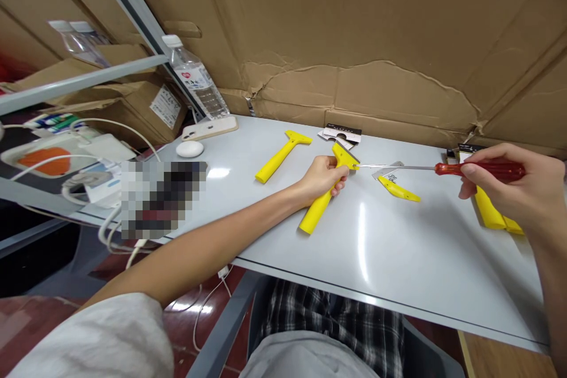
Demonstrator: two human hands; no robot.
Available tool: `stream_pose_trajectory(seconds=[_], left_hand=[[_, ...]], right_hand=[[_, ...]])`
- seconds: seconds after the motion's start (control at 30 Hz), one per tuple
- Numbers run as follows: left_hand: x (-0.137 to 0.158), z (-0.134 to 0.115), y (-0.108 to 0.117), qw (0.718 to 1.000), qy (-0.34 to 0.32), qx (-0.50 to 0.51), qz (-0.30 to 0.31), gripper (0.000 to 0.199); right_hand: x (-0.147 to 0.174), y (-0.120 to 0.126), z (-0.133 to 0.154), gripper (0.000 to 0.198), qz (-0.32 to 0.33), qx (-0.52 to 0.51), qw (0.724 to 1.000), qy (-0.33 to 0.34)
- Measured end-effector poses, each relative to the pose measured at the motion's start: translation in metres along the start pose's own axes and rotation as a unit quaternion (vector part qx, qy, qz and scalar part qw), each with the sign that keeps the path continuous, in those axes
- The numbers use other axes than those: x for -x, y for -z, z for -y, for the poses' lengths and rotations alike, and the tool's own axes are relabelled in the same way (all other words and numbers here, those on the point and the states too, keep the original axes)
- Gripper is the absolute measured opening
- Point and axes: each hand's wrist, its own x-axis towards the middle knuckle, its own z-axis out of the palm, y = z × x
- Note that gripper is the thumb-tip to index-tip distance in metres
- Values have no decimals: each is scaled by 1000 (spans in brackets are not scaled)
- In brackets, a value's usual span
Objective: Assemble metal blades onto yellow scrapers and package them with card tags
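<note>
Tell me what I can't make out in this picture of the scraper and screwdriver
In the head view:
Middle of the held yellow scraper: hidden by the left hand.
Tip of the screwdriver: too small to tell whether it meets a screw.
Yellow handles at right: partly hidden by the right hand.
Thing under the pixelated patch: blurred.

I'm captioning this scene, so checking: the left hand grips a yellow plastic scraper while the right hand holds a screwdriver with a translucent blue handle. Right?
Not quite: the screwdriver has a translucent red handle, not a blue one, as the head view shows. The right hand holds it, and the left hand grips a yellow plastic scraper.
</note>
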Motion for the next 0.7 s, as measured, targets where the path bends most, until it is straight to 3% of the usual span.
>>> stream_pose_trajectory(seconds=[0.17,0.5,0.7], left_hand=[[1,-2,-1,1000,9,-6,-8,17],[3,-1,-1,1000,-4,-8,-7,15],[3,-4,-3,1000,6,-11,-13,17]], right_hand=[[1,3,-1,43,42,-32,999,-6],[-2,8,-9,51,47,0,995,-86],[-4,10,-13,52,60,-5,998,-10]])
